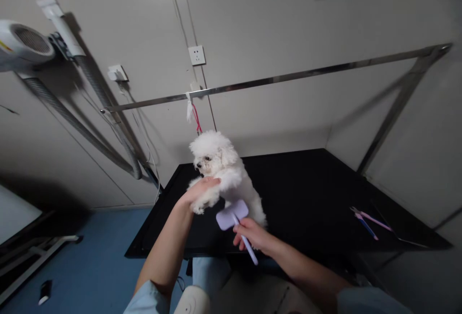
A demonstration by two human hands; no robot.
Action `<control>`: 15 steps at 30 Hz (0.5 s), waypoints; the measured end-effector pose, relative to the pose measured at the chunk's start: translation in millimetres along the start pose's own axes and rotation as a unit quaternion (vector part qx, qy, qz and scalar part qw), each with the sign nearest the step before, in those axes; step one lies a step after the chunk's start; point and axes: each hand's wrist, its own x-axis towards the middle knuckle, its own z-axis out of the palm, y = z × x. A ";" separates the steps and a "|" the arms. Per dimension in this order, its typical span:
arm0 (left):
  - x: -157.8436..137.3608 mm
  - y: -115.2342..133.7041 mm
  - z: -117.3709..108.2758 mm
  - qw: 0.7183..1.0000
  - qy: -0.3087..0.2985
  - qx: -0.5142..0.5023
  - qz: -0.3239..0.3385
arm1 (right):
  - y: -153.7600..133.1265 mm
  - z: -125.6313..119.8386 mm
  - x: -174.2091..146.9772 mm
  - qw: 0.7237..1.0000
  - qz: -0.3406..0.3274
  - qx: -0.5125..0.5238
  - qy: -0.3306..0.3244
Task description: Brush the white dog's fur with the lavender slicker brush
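Observation:
A fluffy white dog (249, 194) is on the black grooming table (288, 184), its head turned toward the left. My left hand (202, 190) is closed around one of its front legs, with the fur partly covering my fingers. In my right hand (252, 234) is a lilac slicker brush (227, 218), gripped by its handle. The flat back of the brush head faces me, close to the dog's lower chest and hind leg. The bristles are hidden.
A metal bar (288, 78) spans above the table, with a red lead (197, 117) hanging from it behind the dog. Nail clippers (366, 220) with pink and blue handles lie at the table's right. A white dryer (25, 44) with a grey hose (79, 124) is on the left.

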 end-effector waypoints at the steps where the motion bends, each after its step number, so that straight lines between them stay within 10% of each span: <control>1: -0.1 -1.7 -2.6 1.000 0.001 0.004 0.001 | -5.4 -4.0 -1.1 0.999 -0.047 -0.004 0.002; 11: -5.2 -9.5 -7.0 1.000 0.006 0.004 0.008 | -67.5 -44.3 -26.6 0.971 -0.084 -0.226 -0.004; 15: -7.7 -12.2 -9.6 0.999 0.029 -0.003 0.015 | -49.9 -45.6 -18.2 0.953 -0.110 -0.282 0.029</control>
